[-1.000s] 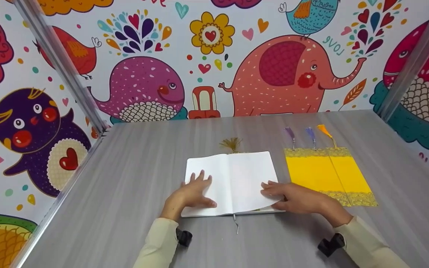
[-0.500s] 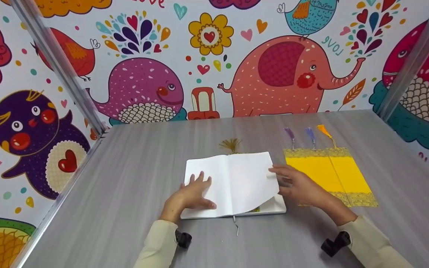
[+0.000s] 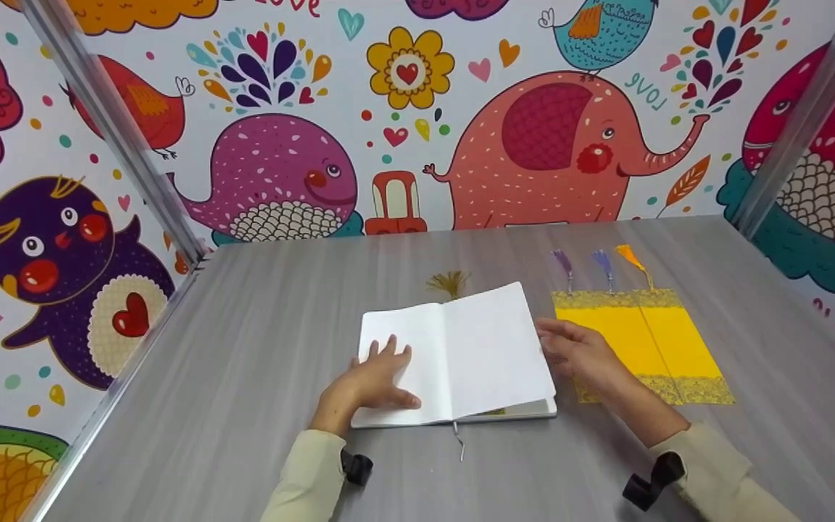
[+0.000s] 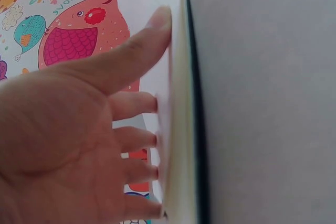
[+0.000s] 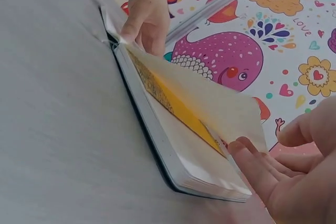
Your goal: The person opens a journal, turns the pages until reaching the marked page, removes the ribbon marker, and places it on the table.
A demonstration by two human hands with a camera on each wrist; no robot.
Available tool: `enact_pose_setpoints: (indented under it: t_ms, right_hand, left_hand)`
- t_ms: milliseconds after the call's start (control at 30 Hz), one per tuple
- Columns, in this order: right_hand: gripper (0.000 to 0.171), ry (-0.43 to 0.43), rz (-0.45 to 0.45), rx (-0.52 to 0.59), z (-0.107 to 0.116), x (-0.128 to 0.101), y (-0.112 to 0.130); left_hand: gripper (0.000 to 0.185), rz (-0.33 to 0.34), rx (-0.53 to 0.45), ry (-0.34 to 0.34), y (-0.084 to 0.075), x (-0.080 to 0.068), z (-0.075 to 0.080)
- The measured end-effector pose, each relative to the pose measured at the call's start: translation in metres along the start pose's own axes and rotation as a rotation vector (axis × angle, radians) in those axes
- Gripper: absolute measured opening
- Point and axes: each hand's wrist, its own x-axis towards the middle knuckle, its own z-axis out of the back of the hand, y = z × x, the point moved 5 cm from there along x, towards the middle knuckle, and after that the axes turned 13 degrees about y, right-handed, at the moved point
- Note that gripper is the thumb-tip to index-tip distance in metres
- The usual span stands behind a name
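An open notebook (image 3: 406, 377) with blank white pages lies on the table. My left hand (image 3: 374, 373) rests on its left page with fingers spread; the left wrist view also shows the straight thumb and fingertips on the paper. At the right edge, my right hand (image 3: 588, 359) touches a raised page (image 3: 497, 348) with extended fingers. In the right wrist view its thumb stands apart from that page. Beneath the raised page is a yellow bookmark (image 5: 176, 106) with a patterned gold band. A gold tassel (image 3: 449, 283) sticks out past the notebook's top edge.
Yellow cards (image 3: 649, 341) with patterned gold bands lie right of the notebook, partly behind my right hand. Purple, blue (image 3: 602, 262) and orange tassels extend from their top. A silvery ribbon (image 3: 459, 441) hangs from the notebook's lower edge. Printed wall panels border the table.
My right hand has moved from the lower right of the page up and outward to its right edge. The page's right side has lifted. The left hand stays in place.
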Motion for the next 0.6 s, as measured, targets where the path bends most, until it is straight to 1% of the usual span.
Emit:
enact_pose_setpoints:
  t_ms: [100, 233, 433, 600]
  right_hand:
    - [0.055, 0.007, -0.041, 0.042, 0.002, 0.002, -0.004]
    - [0.057, 0.008, -0.068, 0.089, 0.001, 0.004, -0.007]
    - [0.059, 0.018, -0.055, 0.131, -0.003, 0.005, -0.003]
    - [0.058, 0.038, -0.016, 0.174, -0.005, 0.004, 0.005]
  left_hand:
    - [0.092, -0.002, -0.006, -0.002, 0.0, 0.0, 0.0]
    - [0.092, -0.008, 0.001, -0.003, 0.0, -0.001, 0.0]
    - [0.094, -0.011, 0.014, -0.005, 0.001, -0.001, 0.0]
    - [0.094, -0.008, 0.008, -0.003, 0.001, -0.001, 0.0]
